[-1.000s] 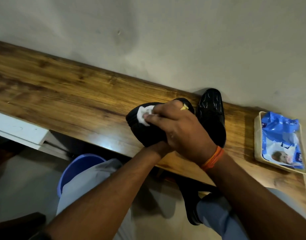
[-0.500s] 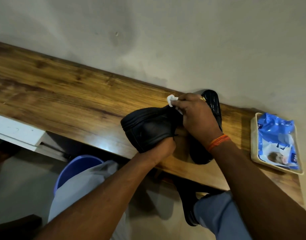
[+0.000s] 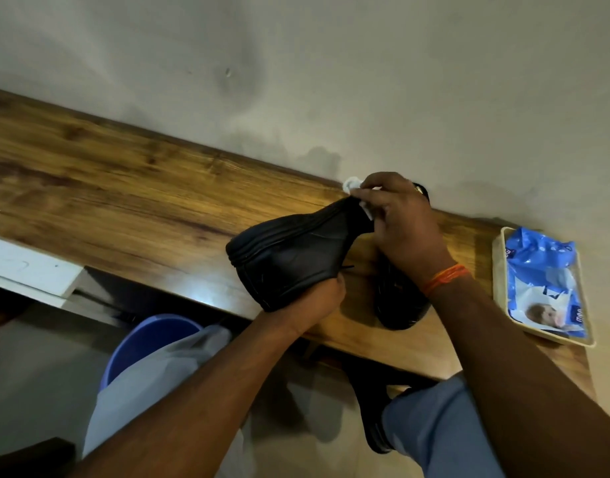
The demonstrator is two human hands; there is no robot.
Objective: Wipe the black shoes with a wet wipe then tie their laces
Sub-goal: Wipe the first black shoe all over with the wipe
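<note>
A black shoe (image 3: 290, 250) is held up on its side above the wooden table (image 3: 124, 188), sole turned towards me. My left hand (image 3: 317, 301) grips it from underneath at its near end. At the shoe's far end my right hand (image 3: 400, 222) pinches a white wet wipe (image 3: 353, 186) and presses it against the shoe. The second black shoe (image 3: 400, 301) lies flat on the table under my right wrist, mostly covered by it. No laces can be made out clearly.
A cream tray (image 3: 496, 270) with a blue pack of wet wipes (image 3: 545, 270) sits at the table's right end. The wall runs along the table's far edge. Below the near edge are a blue bucket (image 3: 148, 339) and my knees.
My right hand has slid the wipe from the shoe's near, broad end to its far end. The shoe has been turned so that more of its sole faces me.
</note>
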